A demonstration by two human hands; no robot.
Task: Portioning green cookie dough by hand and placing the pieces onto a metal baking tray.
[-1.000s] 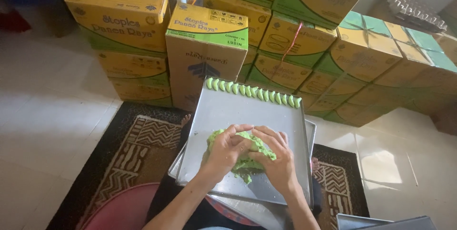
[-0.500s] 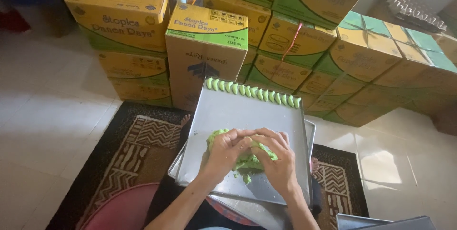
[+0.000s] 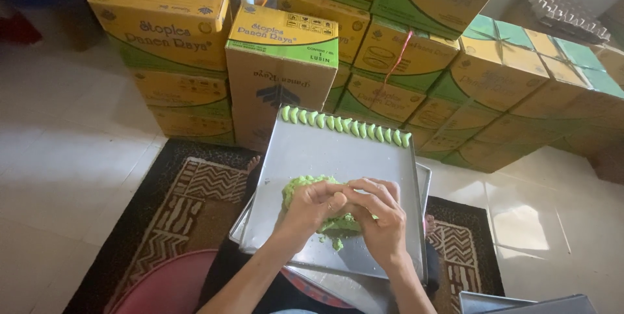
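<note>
A metal baking tray (image 3: 325,155) lies in front of me on top of another tray. Along its far edge runs a row of several small green dough pieces (image 3: 344,125). A lump of green dough (image 3: 304,187) sits in the tray's middle. My left hand (image 3: 311,207) and my right hand (image 3: 380,216) are pressed together over the lump, fingers curled around a bit of the dough between them. Small green crumbs (image 3: 337,244) lie just below the hands.
Stacks of yellow and green cardboard boxes (image 3: 279,60) rise right behind the tray. A dark patterned rug (image 3: 188,203) covers the white tiled floor (image 3: 65,151). A pink round thing (image 3: 166,285) sits at lower left, another metal tray corner (image 3: 520,302) at lower right.
Both hands stay over the dough lump, fingers working closer together. The view has shifted slightly; the tray and the dough row have not moved.
</note>
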